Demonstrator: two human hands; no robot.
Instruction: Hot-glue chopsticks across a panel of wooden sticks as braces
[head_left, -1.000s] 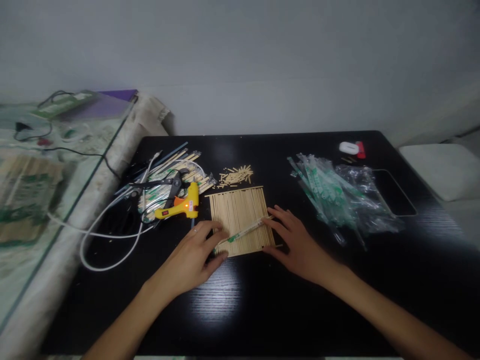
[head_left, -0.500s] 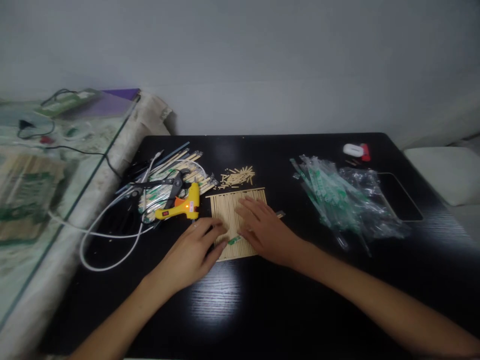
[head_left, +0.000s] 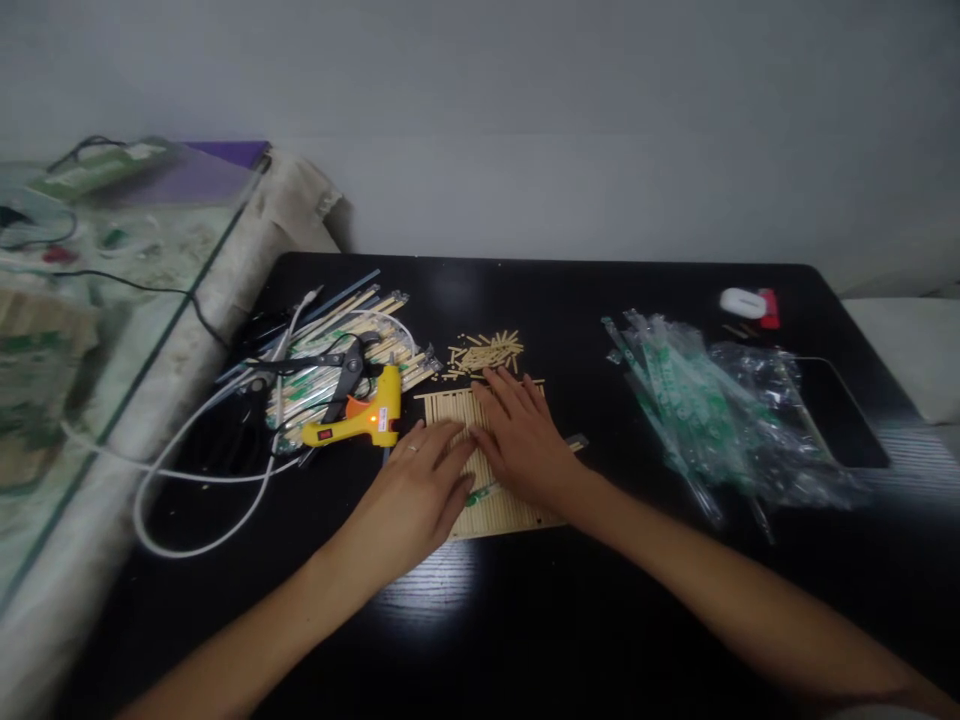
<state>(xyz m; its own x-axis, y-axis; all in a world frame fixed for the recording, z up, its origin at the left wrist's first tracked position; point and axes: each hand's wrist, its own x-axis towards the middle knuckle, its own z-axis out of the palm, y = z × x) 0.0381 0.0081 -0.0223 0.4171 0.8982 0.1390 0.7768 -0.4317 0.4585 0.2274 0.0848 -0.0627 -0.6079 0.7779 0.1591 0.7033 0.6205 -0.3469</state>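
A flat mat of glued bamboo sticks [head_left: 450, 408] lies on the black table [head_left: 525, 620]. My left hand [head_left: 411, 497] rests flat on the mat's near left part, fingers stretched out, a ring on one finger. My right hand [head_left: 523, 440] lies flat over the mat's middle, fingers spread and reaching its far edge. A wrapped chopstick [head_left: 480, 493] lies diagonally on the mat, mostly hidden under both hands; its far end [head_left: 576, 441] pokes out at the right.
A yellow glue gun [head_left: 360, 418] with its light on sits just left of the mat, beside pliers [head_left: 346, 364], wrapped chopsticks and a white cable [head_left: 195, 470]. Cut stick bits [head_left: 484, 352] lie behind the mat. Empty plastic wrappers [head_left: 705, 400] pile at right. A glass-topped surface [head_left: 90, 300] adjoins the table's left.
My right hand slid from the mat's right edge onto its middle, covering it. My left hand moved further onto the mat. The view shifted slightly.
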